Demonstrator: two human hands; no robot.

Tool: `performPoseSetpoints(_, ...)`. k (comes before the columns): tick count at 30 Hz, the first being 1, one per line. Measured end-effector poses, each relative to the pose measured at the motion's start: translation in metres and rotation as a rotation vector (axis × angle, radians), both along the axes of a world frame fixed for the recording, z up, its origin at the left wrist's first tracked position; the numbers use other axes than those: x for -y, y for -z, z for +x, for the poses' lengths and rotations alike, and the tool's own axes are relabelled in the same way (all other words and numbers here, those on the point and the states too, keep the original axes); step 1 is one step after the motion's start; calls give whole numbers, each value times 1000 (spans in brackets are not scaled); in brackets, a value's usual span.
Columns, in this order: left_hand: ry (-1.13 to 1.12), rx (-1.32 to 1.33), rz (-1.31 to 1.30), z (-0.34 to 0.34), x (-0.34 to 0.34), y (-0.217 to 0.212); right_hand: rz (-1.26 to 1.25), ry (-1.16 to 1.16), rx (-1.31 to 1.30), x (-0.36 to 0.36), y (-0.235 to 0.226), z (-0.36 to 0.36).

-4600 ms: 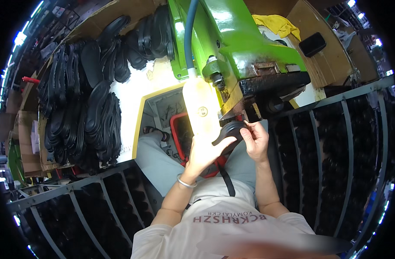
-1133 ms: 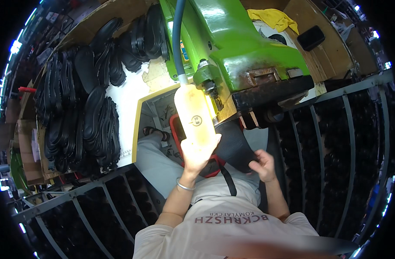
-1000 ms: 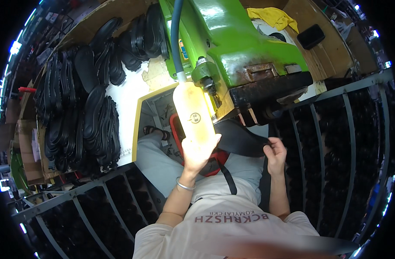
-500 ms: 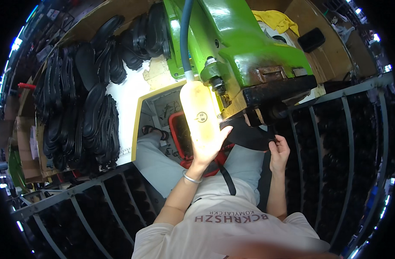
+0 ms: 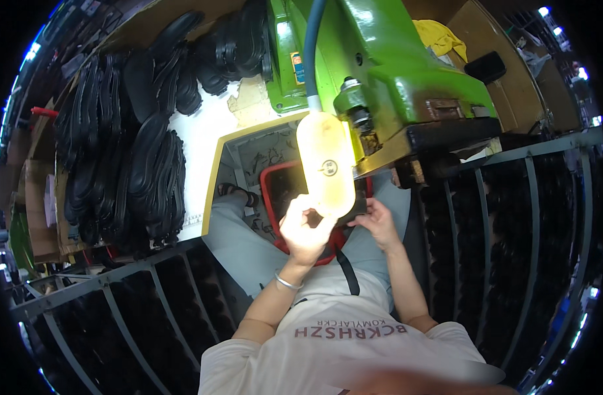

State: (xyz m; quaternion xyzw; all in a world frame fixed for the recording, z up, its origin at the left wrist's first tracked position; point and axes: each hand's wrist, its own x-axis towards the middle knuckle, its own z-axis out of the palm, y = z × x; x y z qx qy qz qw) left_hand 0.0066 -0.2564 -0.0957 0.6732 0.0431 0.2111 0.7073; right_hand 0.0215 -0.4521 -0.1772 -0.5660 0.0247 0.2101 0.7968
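Note:
A black shoe sole [image 5: 358, 205] is held low in front of the green machine [image 5: 407, 85], over the red bin. My right hand [image 5: 380, 227] pinches its right end between thumb and fingers. My left hand [image 5: 304, 230], with a bracelet on the wrist, is closed at the other end, its fingers curled beside the lower tip of the glowing lamp [image 5: 326, 155]. That lamp hides the middle of the sole and part of the left grip. The sole is apart from the machine's dark working head [image 5: 413, 170].
Stacks of black soles [image 5: 94, 158] fill the left of the white table [image 5: 199, 151]. Below its yellow edge, a red bin [image 5: 267, 191] stands between my legs. Metal racks [image 5: 476, 217] flank both sides. A yellow cloth [image 5: 441, 38] lies in a cardboard box [image 5: 519, 85].
Both hands have brought the sole away from the machine head, left and toward me. My right hand has come nearer to my left. The whole view has shifted slightly.

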Motion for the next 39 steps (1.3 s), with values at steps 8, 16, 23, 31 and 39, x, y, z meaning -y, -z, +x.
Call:
performPoseSetpoints(8,-40,85,262,26,0,-5,159,-20,-107,-50,3,-27)
performPoseSetpoints(16,78,20,309,47,11,-10,136,-73,-114,-52,-20,-42)
performPoseSetpoints(23,275,-39,-291,43,4,-23,160,-212,-63,-31,-48,-62)
performPoseSetpoints(31,65,-63,-139,15,-18,-24,33,-148,-58,-2,-41,-58)
performPoseSetpoints(39,582,-87,-349,45,-28,30,34,26,-42,34,-11,-51)
